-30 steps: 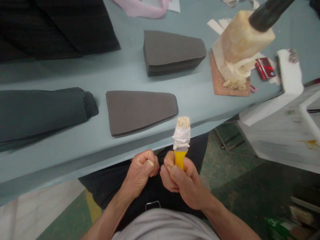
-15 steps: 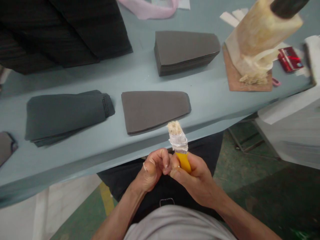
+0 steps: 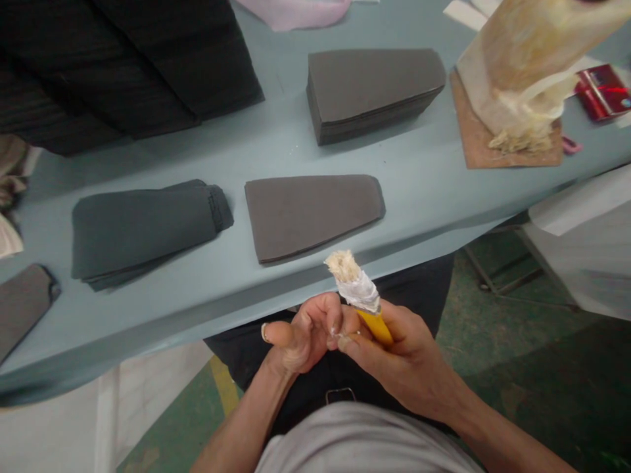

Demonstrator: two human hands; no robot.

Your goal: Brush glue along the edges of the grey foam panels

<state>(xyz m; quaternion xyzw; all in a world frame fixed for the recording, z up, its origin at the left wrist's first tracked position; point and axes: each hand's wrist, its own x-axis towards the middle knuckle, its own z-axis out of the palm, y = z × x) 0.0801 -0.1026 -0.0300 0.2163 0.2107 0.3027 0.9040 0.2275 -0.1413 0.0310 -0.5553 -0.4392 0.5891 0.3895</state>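
My right hand (image 3: 404, 358) grips a brush (image 3: 372, 322) by its yellow handle. White wrapping covers the brush below its pale, rough bristles, which point up and left. The thumb and forefinger of that hand meet the fingertips of my left hand (image 3: 305, 338), where a tiny whitish bit shows. My left thumb sticks out to the left, away from curled fingers, and I see no object in that palm. Just beyond the brush, on the table, lies a brownish-grey stack of tapered pieces (image 3: 313, 217). A dark green-grey stack (image 3: 148, 226) lies left of it.
A taller grey stack (image 3: 374, 89) stands farther back on the table (image 3: 276, 144). Black stacked material (image 3: 148, 59) fills the back left. At right, a glue-smeared container (image 3: 522, 66) sits on a brown board (image 3: 478, 154), near a red packet (image 3: 604, 92). Another grey piece (image 3: 24, 305) lies far left.
My left thumb has swung outward from its fingers. The brush has tilted further left in my right hand. The whole view has shifted slightly, showing more of the table's left end.
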